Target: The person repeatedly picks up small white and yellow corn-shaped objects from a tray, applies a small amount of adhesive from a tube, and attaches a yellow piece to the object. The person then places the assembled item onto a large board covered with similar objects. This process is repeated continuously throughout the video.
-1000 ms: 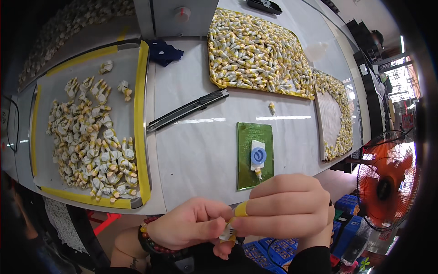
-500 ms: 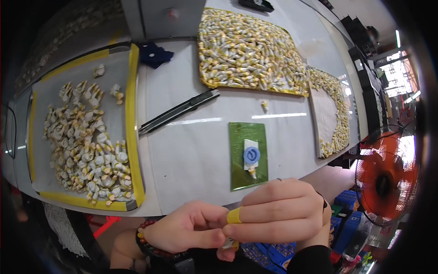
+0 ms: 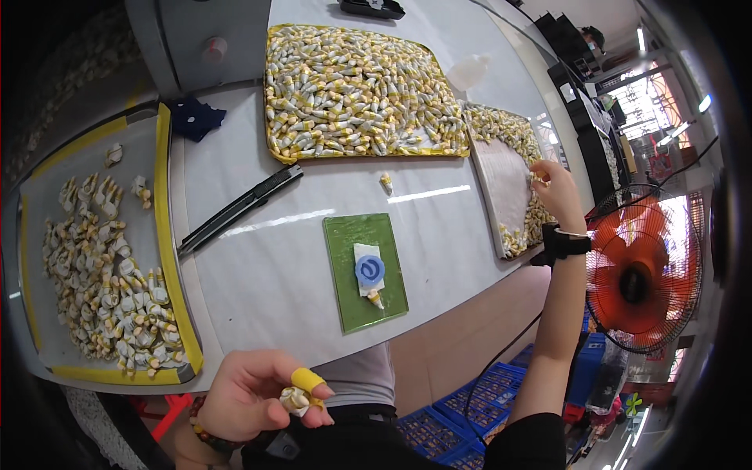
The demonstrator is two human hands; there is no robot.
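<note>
Near the table's front edge, my left hand (image 3: 262,395) pinches a small white-and-yellow wrapped piece (image 3: 295,400) between thumb and fingers; one finger wears a yellow band (image 3: 306,379). Far to the right, my right hand (image 3: 558,192) reaches over the smaller tray (image 3: 501,176), whose similar small pieces (image 3: 513,125) lie around its edges. Its fingertips are closed at the tray's right side, and what they hold is too small to make out. Between my hands, a green board (image 3: 348,301) bears a blue round thing (image 3: 370,270) on a white pad, with one piece beside it.
A large tray of pieces (image 3: 360,94) lies at the back. At left, a yellow-edged tray (image 3: 164,235) holds loose clusters. A black bar-shaped tool (image 3: 239,210), a dark blue cloth (image 3: 194,117) and a single piece (image 3: 386,184) lie between. An orange fan (image 3: 638,274) stands right.
My hands have parted. The right has stretched away to the smaller tray at right; the left has moved left, still holding a piece. The whole view has shifted, so the table appears further left.
</note>
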